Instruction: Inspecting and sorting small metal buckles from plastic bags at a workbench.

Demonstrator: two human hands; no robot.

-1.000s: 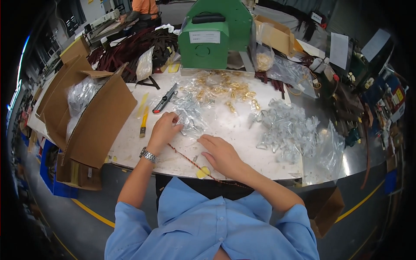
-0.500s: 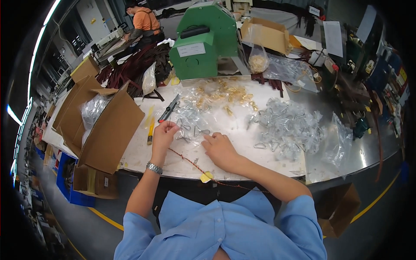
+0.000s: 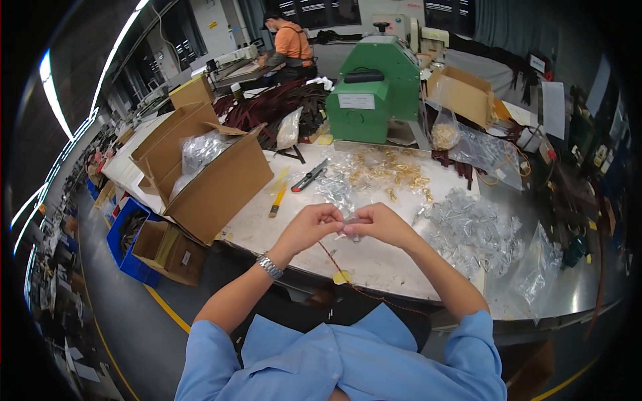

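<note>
My left hand [image 3: 311,227] and my right hand [image 3: 384,223] meet above the front of the white work surface [image 3: 307,257]. Their fingertips pinch a small piece wrapped in clear plastic [image 3: 348,226]; fingers cover most of it. Just beyond lie clear-bagged silvery metal pieces [image 3: 334,190], with gold-coloured metal fittings [image 3: 394,170] behind them. A larger heap of plastic-wrapped silvery rings [image 3: 468,230] spreads to the right. Left of the hands are a utility knife [image 3: 309,176] and a yellow-handled tool [image 3: 277,202]. A reddish braided cord [image 3: 328,251] hangs below my hands.
A green machine [image 3: 378,93] stands at the back. An open cardboard box [image 3: 224,184] with plastic inside sits left, above a blue bin [image 3: 127,244]. Empty-looking plastic bags [image 3: 537,274] lie right. Another person [image 3: 292,47] works at the far left.
My hands have come together and now hold the small wrapped piece between them; before, they were apart over the silvery pieces. The whole view has shifted, with the scene moving right and down.
</note>
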